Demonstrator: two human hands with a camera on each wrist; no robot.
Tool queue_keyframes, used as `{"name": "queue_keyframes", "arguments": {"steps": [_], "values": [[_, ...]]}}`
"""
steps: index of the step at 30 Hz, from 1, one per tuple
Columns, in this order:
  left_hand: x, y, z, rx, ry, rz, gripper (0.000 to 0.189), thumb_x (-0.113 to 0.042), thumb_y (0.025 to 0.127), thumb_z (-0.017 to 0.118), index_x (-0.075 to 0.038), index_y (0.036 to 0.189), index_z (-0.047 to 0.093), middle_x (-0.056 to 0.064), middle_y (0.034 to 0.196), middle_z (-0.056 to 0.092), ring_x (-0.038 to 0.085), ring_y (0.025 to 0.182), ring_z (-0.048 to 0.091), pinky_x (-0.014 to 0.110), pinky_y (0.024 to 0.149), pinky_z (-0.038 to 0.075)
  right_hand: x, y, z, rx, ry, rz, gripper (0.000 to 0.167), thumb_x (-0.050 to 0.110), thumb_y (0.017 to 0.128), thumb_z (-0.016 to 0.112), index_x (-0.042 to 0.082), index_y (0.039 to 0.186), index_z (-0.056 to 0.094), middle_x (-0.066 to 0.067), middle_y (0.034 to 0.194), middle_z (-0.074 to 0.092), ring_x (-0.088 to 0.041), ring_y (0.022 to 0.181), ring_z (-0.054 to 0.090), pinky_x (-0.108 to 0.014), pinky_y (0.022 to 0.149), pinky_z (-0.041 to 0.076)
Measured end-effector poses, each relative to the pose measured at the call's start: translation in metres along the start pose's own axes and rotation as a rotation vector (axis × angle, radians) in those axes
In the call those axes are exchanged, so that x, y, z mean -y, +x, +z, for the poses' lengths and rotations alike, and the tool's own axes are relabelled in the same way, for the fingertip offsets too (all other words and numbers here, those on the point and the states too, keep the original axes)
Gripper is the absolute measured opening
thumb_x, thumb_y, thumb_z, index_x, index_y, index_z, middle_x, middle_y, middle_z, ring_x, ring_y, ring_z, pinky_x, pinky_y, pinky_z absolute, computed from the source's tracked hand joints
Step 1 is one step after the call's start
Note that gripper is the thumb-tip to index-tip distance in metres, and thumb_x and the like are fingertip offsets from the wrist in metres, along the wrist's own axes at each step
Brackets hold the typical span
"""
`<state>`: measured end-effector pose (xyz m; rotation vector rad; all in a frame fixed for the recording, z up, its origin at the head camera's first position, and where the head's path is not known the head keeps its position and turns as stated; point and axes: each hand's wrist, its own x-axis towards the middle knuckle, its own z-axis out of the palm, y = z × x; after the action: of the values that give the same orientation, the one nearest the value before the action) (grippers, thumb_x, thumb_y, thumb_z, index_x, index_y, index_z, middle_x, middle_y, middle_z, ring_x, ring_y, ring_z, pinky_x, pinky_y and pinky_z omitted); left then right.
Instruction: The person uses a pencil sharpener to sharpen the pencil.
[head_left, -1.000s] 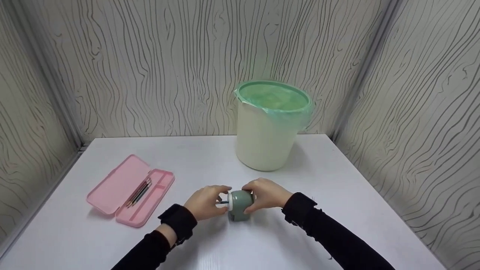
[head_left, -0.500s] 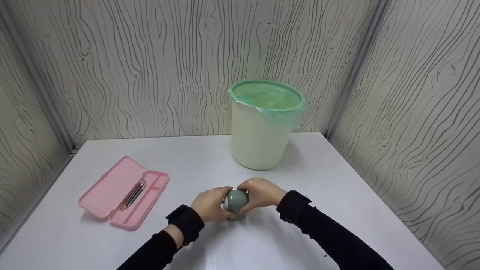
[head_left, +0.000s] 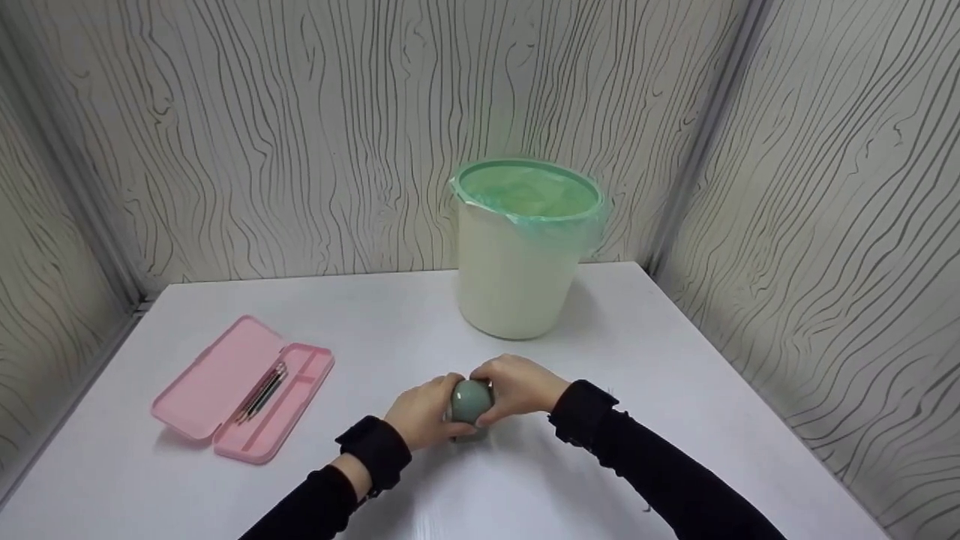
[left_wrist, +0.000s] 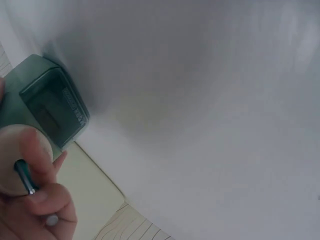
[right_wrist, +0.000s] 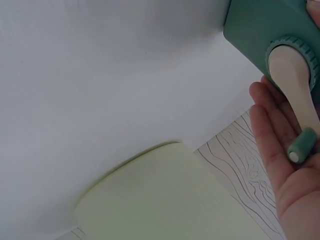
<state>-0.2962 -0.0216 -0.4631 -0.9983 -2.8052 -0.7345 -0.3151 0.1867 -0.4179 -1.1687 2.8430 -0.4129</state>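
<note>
In the head view a green crank pencil sharpener (head_left: 471, 401) is enclosed between both hands at the front middle of the table. My left hand (head_left: 424, 412) is at its white round front, pinching a short, dark teal pencil (left_wrist: 25, 177) whose far end sits in the hole there. The left wrist view also shows the sharpener's dark see-through shavings bin (left_wrist: 56, 107). From the other side my right hand (head_left: 521, 386) grips the sharpener's body, thumb above and fingers below. The cream crank handle (right_wrist: 292, 75) with its green knob (right_wrist: 302, 145) hangs over the right palm.
A pink pencil case (head_left: 217, 379) lies lid-up on the left, holding several pencils (head_left: 262, 394). Behind the hands stands a tall cream bin (head_left: 517, 277) with a green liner. Wood-patterned walls (head_left: 300, 135) rise at the back and sides of the white table (head_left: 360, 322).
My left hand has moved right, up against the sharpener's front; the pencil that showed between them is now hidden in the head view. The sharpener has turned, and the head view has shifted slightly.
</note>
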Motion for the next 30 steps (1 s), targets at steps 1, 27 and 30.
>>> {"name": "queue_keyframes", "arguments": {"steps": [1,27,30], "values": [[0.000,0.000,0.000,0.001,-0.003,-0.002,0.060,-0.037,0.084,0.084,-0.005,0.128,0.057,0.010,0.117,0.071,0.024,0.101,0.070,0.039,0.084,0.058,0.000,0.000,0.000,0.005,-0.001,0.000,0.043,0.028,0.072,0.092,0.007,0.105,0.074,-0.002,0.096,0.078,-0.005,0.080,0.062,-0.016,0.072,0.050],[0.001,-0.004,-0.011,0.097,-0.075,-0.056,0.063,-0.032,0.088,0.082,-0.001,0.133,0.051,0.015,0.121,0.067,0.030,0.106,0.070,0.046,0.092,0.058,-0.020,-0.029,-0.018,-0.233,0.083,0.024,0.013,0.004,0.091,0.074,0.004,0.103,0.079,-0.008,0.100,0.081,-0.022,0.091,0.078,-0.036,0.083,0.062],[0.001,-0.003,-0.010,0.105,-0.075,-0.063,0.063,-0.033,0.088,0.081,-0.002,0.133,0.051,0.014,0.122,0.067,0.029,0.107,0.070,0.046,0.093,0.058,-0.020,-0.028,-0.013,-0.273,0.017,0.003,0.013,0.003,0.090,0.075,0.004,0.102,0.080,-0.007,0.097,0.081,-0.020,0.089,0.077,-0.032,0.080,0.062]]}}
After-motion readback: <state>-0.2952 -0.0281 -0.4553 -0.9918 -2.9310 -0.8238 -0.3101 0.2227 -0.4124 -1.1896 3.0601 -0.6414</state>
